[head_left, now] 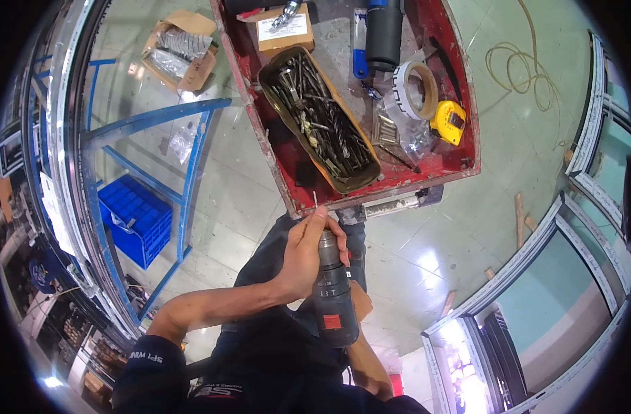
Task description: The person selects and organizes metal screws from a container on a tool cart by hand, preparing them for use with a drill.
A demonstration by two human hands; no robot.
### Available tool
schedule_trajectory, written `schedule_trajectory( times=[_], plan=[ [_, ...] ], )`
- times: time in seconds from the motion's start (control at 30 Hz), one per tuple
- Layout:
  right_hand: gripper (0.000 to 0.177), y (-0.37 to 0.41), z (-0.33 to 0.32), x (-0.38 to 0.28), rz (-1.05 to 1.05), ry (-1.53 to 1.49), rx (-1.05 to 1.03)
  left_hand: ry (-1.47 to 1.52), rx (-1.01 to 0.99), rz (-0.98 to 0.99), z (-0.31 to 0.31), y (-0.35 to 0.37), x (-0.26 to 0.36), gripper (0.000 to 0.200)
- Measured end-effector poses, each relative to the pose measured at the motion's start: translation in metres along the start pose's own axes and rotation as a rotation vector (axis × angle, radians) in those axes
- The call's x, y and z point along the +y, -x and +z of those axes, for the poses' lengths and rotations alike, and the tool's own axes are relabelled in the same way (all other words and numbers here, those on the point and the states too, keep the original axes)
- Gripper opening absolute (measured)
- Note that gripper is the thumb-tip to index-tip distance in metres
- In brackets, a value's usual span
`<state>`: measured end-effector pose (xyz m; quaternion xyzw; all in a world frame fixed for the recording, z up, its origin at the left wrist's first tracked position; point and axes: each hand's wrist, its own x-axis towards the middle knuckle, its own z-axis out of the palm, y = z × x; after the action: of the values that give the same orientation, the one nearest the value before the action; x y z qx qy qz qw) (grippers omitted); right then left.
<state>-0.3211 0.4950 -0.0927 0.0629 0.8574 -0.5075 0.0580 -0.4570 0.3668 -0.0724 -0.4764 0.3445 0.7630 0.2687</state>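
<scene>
The black-and-grey cylindrical power drill (pixel 336 303) is located just outside the near edge of the worn red open-topped tray (pixel 436 165), its chuck end facing the tray. The bare left hand (pixel 307 248) is closed around the chuck, with the thumb and fingers wrapped on opposite sides. A thin, pale drill bit (pixel 315 199) projects past the left thumb at the tray edge. The bare right hand (pixel 360 301) is positioned behind the drill body, which conceals most of it; its degree of closure cannot be determined. Inside the tray, an oblong olive-coloured container (pixel 360 182) holds dark metal bits (pixel 337 131). A yellow tape measure (pixel 448 123) lies in the tray's right-hand near corner.
</scene>
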Motion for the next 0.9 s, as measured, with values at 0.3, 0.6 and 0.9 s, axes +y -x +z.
schedule_trajectory(
  times=[0.3,0.6,0.9],
  plan=[
    [0.033,0.003,0.0,0.009,-0.066,0.05,0.001,-0.043,0.04,-0.037,-0.008,-0.005,-0.005,0.038],
    [0.023,0.008,0.003,0.017,-0.066,0.001,0.003,-0.083,0.038,-0.019,-0.017,-0.009,-0.013,0.044],
    [0.022,0.006,-0.005,0.007,-0.066,-0.026,0.029,-0.154,-0.02,-0.01,-0.014,0.0,-0.006,0.043]
  ],
)
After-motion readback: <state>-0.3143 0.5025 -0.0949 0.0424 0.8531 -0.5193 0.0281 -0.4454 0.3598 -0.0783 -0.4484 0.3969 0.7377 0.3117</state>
